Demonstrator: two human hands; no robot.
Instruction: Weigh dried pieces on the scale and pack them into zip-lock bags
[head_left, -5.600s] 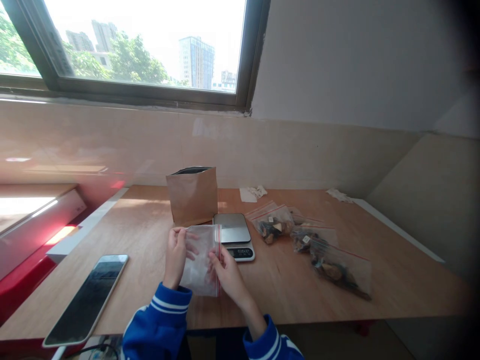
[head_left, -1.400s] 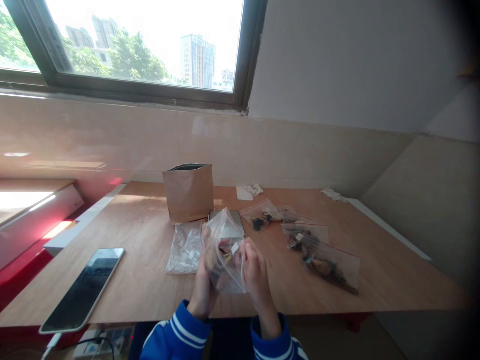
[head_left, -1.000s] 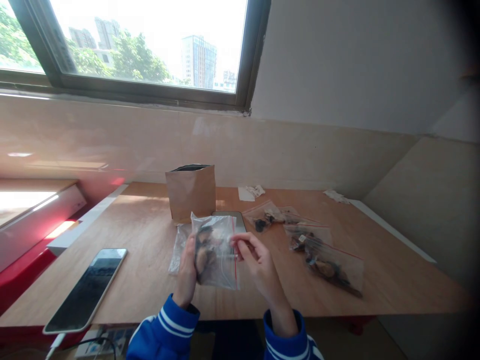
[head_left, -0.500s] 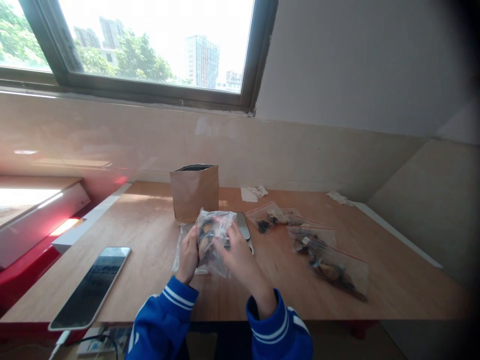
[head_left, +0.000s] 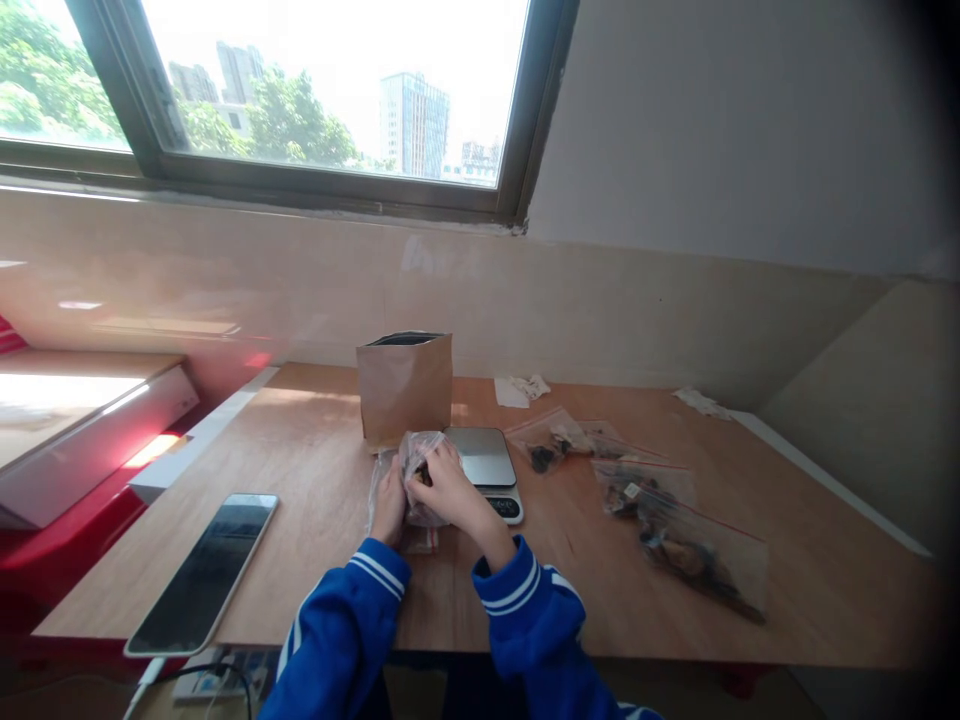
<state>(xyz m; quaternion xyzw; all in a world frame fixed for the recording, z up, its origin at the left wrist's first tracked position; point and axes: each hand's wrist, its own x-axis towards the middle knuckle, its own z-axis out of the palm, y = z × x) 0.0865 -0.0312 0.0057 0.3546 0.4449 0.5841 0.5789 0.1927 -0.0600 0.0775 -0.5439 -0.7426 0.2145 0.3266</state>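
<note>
Hands [head_left: 450, 488] on bag [head_left: 410, 458], well inside table's front edge [head_left: 442, 645].

Before me, one left hand [head_left: 388, 508] and one right hand [head_left: 454, 492] hold one clear bag [head_left: 415, 448], with one flat clear bag [head_left: 377, 480] beneath. I count four filled clear bags [head_left: 697, 555], though their overlap makes that tally uncertain, one scale [head_left: 484, 457], one brown paper bag [head_left: 406, 392], one phone [head_left: 205, 575], one cable [head_left: 146, 684], at least two white scraps [head_left: 511, 392] and one window [head_left: 322, 90].
</note>
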